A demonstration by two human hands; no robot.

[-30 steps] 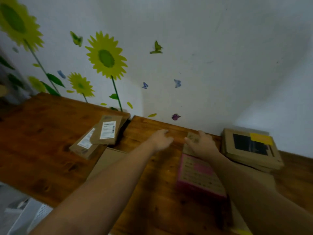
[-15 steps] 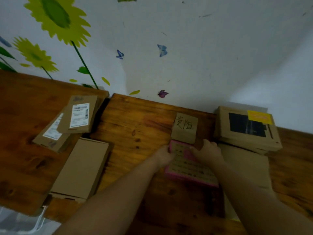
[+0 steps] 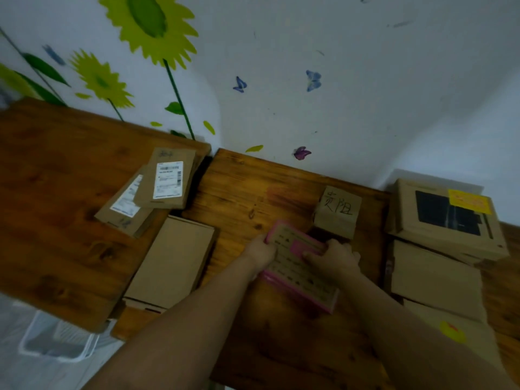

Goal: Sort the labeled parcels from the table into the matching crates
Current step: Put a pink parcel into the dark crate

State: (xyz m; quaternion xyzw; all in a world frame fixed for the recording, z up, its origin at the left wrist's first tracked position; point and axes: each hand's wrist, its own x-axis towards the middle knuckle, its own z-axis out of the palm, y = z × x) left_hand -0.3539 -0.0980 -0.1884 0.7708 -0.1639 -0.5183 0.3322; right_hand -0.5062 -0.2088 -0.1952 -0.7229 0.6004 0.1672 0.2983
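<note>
A flat pink-edged parcel [image 3: 302, 274] with a tan printed top is tilted up off the wooden table [image 3: 242, 192] near its middle. My left hand [image 3: 260, 250] grips its left far corner, and my right hand [image 3: 333, 258] holds its far right edge with fingers curled over the top. Just behind it stands a small cardboard box [image 3: 337, 211] with handwritten characters on its lid. Two brown parcels with white shipping labels [image 3: 166, 180] lie overlapped at the left. A plain flat cardboard parcel [image 3: 171, 263] lies near the front edge.
A stack of cardboard boxes [image 3: 444, 220], the top one with a dark window and a yellow sticker, fills the right side. Another box with a yellow sticker [image 3: 453, 332] lies in front of it. A white wire crate [image 3: 56, 342] sits on the floor at lower left.
Both hands came back from the small handwritten box to the pink parcel, took hold of it and lifted its far end. The view has tipped downward.
</note>
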